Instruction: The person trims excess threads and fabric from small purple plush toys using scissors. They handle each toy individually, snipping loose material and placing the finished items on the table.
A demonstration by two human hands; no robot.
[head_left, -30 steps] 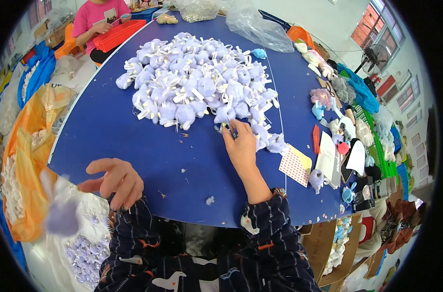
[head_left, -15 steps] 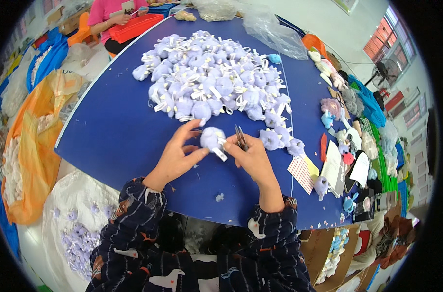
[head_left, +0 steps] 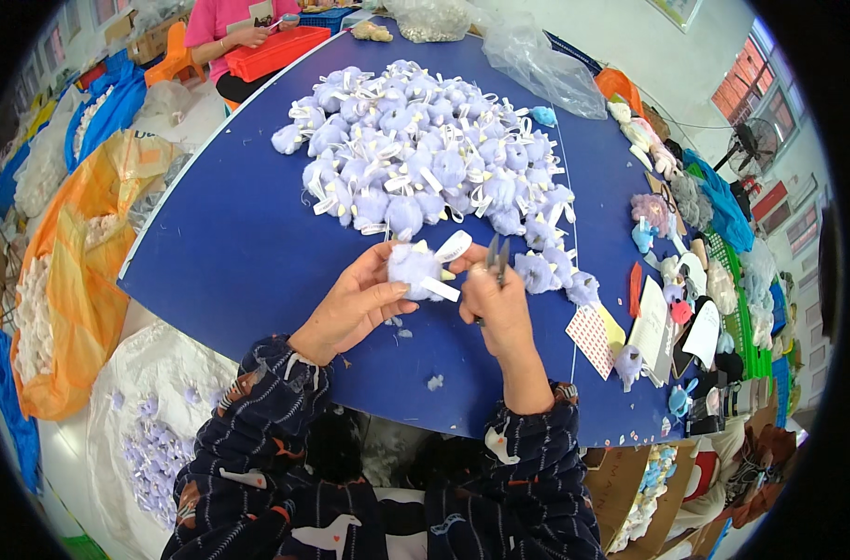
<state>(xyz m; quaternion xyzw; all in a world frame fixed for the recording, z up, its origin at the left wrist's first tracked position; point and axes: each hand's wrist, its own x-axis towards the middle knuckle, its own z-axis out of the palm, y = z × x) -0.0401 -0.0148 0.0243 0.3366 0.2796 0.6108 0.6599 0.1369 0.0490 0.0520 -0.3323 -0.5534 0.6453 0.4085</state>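
Observation:
My left hand (head_left: 355, 303) is closed round a small lavender plush ball (head_left: 408, 268), pinching it between thumb and fingers above the near part of the blue table (head_left: 229, 271). Small pale yellow points and white fabric labels stick out of the plush. One white label (head_left: 454, 246) stands up at its right side, close to my right fingers; whether they touch it I cannot tell. Gripped in my right hand (head_left: 501, 313) are dark metal snips (head_left: 498, 254) with both blades pointing up and slightly apart. Beyond both hands lies a big pile of similar lavender plush balls (head_left: 425, 149).
Several plush balls (head_left: 555, 273) sit right of my right hand. Farther right are a red-dotted sheet (head_left: 590, 338), a red pouch (head_left: 635, 289) and assorted plush toys. A clear plastic bag (head_left: 546, 70) lies at the back. Another person (head_left: 243, 33) holds a red tray (head_left: 280, 53) at the far left.
The plush has turned in my left hand, and a white label now stands up at its right. My right hand has shifted slightly right, with the snips.

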